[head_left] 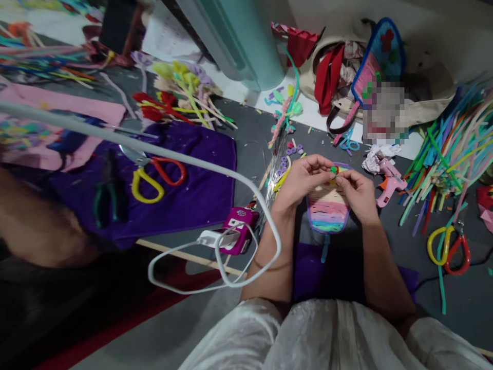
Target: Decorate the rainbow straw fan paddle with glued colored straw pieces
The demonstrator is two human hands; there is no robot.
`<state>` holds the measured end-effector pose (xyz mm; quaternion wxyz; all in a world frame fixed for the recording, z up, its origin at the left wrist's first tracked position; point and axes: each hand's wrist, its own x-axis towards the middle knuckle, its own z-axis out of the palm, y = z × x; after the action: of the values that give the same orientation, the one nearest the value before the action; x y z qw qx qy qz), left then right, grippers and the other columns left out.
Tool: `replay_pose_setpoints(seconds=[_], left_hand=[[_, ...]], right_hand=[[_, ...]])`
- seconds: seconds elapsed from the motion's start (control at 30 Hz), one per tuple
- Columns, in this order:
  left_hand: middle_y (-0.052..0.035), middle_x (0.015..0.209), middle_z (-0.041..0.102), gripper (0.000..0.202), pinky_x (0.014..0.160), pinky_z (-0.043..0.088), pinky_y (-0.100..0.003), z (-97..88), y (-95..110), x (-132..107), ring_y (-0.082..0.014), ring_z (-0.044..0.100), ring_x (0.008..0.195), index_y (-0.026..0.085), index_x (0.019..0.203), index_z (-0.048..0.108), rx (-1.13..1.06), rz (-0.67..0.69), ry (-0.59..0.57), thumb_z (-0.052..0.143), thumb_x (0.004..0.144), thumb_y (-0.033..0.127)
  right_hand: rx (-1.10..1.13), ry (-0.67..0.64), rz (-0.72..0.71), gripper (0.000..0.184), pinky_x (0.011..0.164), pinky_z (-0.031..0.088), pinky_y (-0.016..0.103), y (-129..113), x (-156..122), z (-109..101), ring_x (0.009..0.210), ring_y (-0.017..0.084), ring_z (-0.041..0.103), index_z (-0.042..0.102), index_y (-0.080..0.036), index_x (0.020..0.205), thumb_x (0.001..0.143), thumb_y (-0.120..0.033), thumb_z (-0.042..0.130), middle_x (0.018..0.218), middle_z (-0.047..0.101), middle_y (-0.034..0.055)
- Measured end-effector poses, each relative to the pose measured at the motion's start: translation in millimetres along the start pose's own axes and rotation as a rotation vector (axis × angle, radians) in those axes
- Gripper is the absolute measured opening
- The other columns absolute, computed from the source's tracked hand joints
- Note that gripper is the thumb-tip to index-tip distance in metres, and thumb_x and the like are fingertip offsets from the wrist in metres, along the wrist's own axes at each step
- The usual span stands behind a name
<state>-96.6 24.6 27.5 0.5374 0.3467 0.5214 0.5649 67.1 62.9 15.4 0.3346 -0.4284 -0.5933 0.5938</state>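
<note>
Both bare forearms reach forward side by side, bringing the left hand (304,180) and the right hand (357,194) close together, palms turned inward. Each hand's thumb and forefinger are pinched shut, and the fingertips (329,174) meet between the two hands. The other fingers curl loosely.

Red-yellow scissors (157,177) and green pliers (106,198) lie on purple cloth (204,154), left. White cable (215,172) loops across. Pink glue gun (390,184), pipe-cleaner pile (450,149) and second scissors (449,247) on right.
</note>
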Motion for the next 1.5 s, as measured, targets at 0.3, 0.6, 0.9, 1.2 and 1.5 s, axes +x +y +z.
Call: replay_pose_setpoints(seconds=[0.3, 0.6, 0.9, 1.2, 1.5], left_hand=[[0.0013, 0.074, 0.066, 0.036, 0.063, 0.046, -0.022, 1.1, 2, -3, -0.0087, 0.057, 0.064, 0.015, 0.087, 0.067, -0.011, 0.035, -0.086, 0.091, 0.065, 0.032], [0.0023, 0.074, 0.063, 0.031, 0.061, 0.043, -0.022, 5.3, 3, -2, -0.0077, 0.053, 0.062, 0.015, 0.089, 0.064, 0.103, 0.066, -0.094, 0.084, 0.069, 0.028], [0.0025, 0.074, 0.062, 0.018, 0.061, 0.042, -0.021, 3.5, -7, 1, -0.0097, 0.054, 0.065, 0.016, 0.089, 0.063, 0.41, 0.149, -0.027, 0.07, 0.072, 0.019], [-0.0004, 0.084, 0.069, 0.021, 0.065, 0.045, -0.022, 2.9, -8, -2, -0.0121, 0.059, 0.072, 0.017, 0.097, 0.065, 0.588, 0.196, -0.08, 0.068, 0.078, 0.022], [-0.0003, 0.082, 0.067, 0.03, 0.067, 0.048, -0.022, 4.6, -3, -2, -0.0103, 0.061, 0.071, 0.016, 0.1, 0.064, 0.253, 0.107, -0.113, 0.078, 0.076, 0.026]], right_hand=[[0.257, -0.022, 0.136, 0.041, 0.049, 0.029, 0.021, -6, -1, 0, 0.052, 0.007, 0.038, 0.065, -0.019, 0.073, 0.069, -0.056, 0.083, 0.06, 0.051, -0.0061], [0.28, -0.028, 0.242, 0.047, 0.042, 0.02, 0.021, -1, -1, 2, 0.046, 0.005, 0.031, 0.063, -0.02, 0.073, 0.066, -0.061, 0.084, 0.059, 0.052, -0.006], [0.177, 0.063, 0.165, 0.042, 0.046, 0.031, 0.021, 2, 2, 1, 0.052, 0.007, 0.041, 0.068, -0.019, 0.076, 0.072, -0.06, 0.078, 0.063, 0.058, -0.0035], [0.185, 0.072, 0.205, 0.037, 0.046, 0.033, 0.02, 1, 2, 3, 0.052, 0.008, 0.048, 0.065, -0.02, 0.074, 0.07, -0.053, 0.08, 0.059, 0.059, -0.004], [0.343, 0.1, 0.28, 0.03, 0.039, 0.025, 0.016, -2, 1, 2, 0.045, 0.004, 0.043, 0.065, -0.019, 0.072, 0.065, -0.043, 0.082, 0.057, 0.06, -0.0046]])
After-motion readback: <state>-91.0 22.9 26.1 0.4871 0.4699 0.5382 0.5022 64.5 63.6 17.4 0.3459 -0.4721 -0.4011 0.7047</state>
